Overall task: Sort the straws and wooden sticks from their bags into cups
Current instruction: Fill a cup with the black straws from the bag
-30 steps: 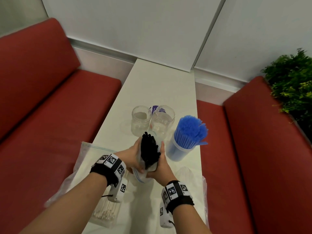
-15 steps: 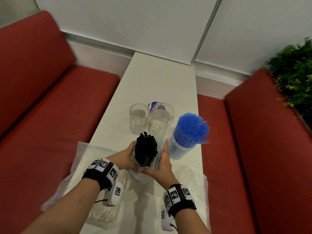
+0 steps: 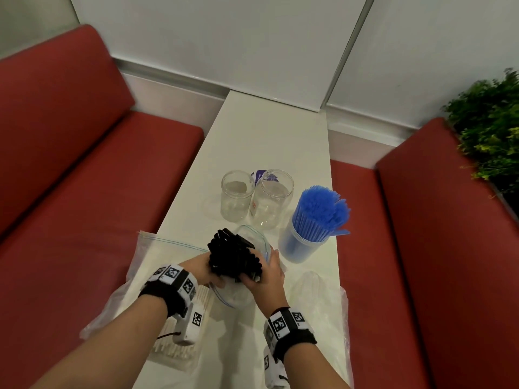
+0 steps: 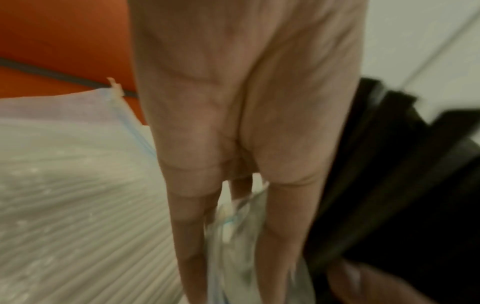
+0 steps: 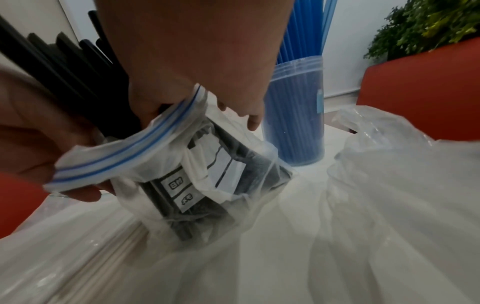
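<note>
- Flanking the narrow white surface [image 3: 269, 141] on both sides are red benches, the left bench [image 3: 84, 169] and the right bench [image 3: 438, 220]; a green plant [image 3: 488, 136] sits behind the right one.
- A zip bag of wooden sticks [image 3: 179, 343] lies flat at the surface's near-left corner, partly under the left forearm and its wrist camera (the sticks show as pale ridges through the plastic in the left wrist view).
- The left hand [image 3: 200, 266] has its fingers curled about the bundle of black straws [image 3: 234, 258] and the rim of the clear zip bag [image 5: 182, 164] around their lower ends; the bundle stands upright out of the bag's open mouth.
- The right hand [image 3: 266, 279] grips the same bag and straws from the other side, thumb over the blue zip strip, which blocks any view of the bag's far edge.
- Beyond the hands stand two clear jars, the left jar [image 3: 237, 196] and the right jar [image 3: 273, 199], side by side and touching; no straws or sticks are in them.
- Just right of those, a clear cup [image 3: 300, 245] holds a dense upright bunch of blue straws [image 3: 323, 210].
- A crumpled, flattened clear bag [image 3: 323, 304] lies at the near-right, beside the right forearm.
</note>
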`<state>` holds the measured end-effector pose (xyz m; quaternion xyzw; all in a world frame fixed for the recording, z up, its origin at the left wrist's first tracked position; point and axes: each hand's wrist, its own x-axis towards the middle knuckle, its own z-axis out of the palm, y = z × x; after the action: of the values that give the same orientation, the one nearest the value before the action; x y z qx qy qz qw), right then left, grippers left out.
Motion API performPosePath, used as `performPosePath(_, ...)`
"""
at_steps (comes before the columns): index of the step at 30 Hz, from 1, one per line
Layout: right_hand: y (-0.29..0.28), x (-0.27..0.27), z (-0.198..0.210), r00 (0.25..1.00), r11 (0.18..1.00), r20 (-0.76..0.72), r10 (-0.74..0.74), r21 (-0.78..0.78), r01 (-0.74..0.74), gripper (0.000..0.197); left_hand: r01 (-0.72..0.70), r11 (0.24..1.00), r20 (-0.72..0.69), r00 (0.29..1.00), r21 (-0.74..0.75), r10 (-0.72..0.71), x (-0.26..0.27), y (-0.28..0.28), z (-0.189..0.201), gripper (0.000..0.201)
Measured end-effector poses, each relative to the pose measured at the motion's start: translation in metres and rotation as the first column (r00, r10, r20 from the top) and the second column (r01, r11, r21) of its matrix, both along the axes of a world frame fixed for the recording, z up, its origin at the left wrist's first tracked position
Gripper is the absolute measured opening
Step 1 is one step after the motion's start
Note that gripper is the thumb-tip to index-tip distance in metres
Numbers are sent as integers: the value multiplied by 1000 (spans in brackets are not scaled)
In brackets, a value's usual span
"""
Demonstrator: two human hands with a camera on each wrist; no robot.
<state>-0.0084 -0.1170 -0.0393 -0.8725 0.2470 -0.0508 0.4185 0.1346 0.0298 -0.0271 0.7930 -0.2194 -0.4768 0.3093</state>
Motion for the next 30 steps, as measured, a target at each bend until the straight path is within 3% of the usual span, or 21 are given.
performPosePath(2,3,-2,2,998,998,67,20,53,-24,53,-51,997,-96,994,-56,45,2,13,3,26)
performPosePath(4,6,-3,6,995,995,80,60,74,-66,47,-190,967,-130,977,-168,169,7,25,8,27)
performPosePath(6,9,-2,8,995,995,40,88,53,-90,40,-462,852,-340,864,-246,370,11,33,14,35)
performPosePath(8,14,-1,9,995,995,-31,96,11,-95,37,-635,739,-514,722,-224,464,13,37,17,32)
performPosePath(10,20,2,11,990,995,-99,97,-28,-100,39,-675,713,-535,681,-191,501,9,39,15,28)
performPosePath(13,27,12,17,969,980,-222,111,-135,-143,29,-677,712,-502,689,-189,522,2,41,8,36)
performPosePath(18,26,27,29,919,946,-375,123,-237,-223,26,-705,638,-628,655,-308,420,8,59,5,33)
performPosePath(20,26,29,31,870,913,-474,134,-281,-294,29,-691,651,-570,686,-315,453,9,61,0,37)
performPosePath(23,31,28,26,804,883,-579,136,-298,-363,33,-657,714,-272,752,-241,600,6,64,-14,26)
performPosePath(25,35,26,23,786,872,-606,125,-311,-379,36,-622,760,-117,783,-191,611,4,64,-22,25)
performPosePath(27,37,27,21,779,870,-617,107,-321,-374,37,-550,825,61,826,-128,560,5,63,-27,26)
performPosePath(30,39,29,19,795,884,-597,109,-308,-353,37,-424,902,388,847,78,364,3,60,-26,16)
